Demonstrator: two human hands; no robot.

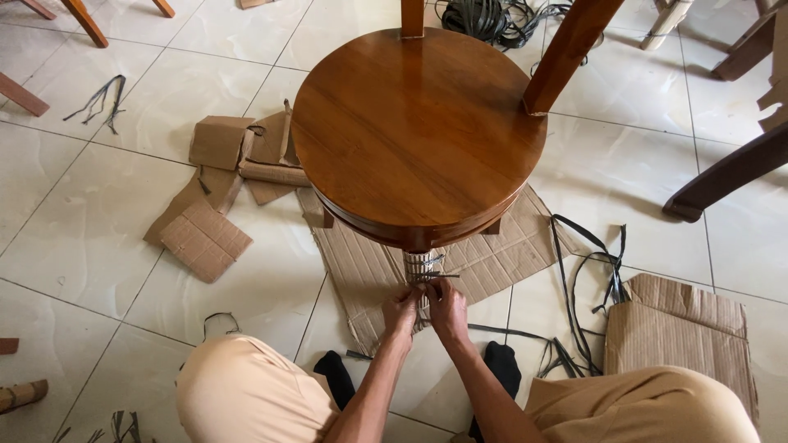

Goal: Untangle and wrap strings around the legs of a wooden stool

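A round brown wooden stool seat (414, 131) stands on the tiled floor in front of me. Below its near rim, one leg (420, 267) is wrapped in cardboard and tied round with a dark strap (433, 276). My left hand (400, 313) and my right hand (447, 308) are pressed together on that wrapped leg, fingers closed on the wrapping and strap. Which hand holds the strap end I cannot tell.
A flat cardboard sheet (509, 250) lies under the stool. Cardboard scraps (205, 238) lie to the left, another piece (681, 328) to the right. Loose black straps (579, 279) trail at the right, a coil (484, 18) at the top. Other furniture legs (726, 176) stand around.
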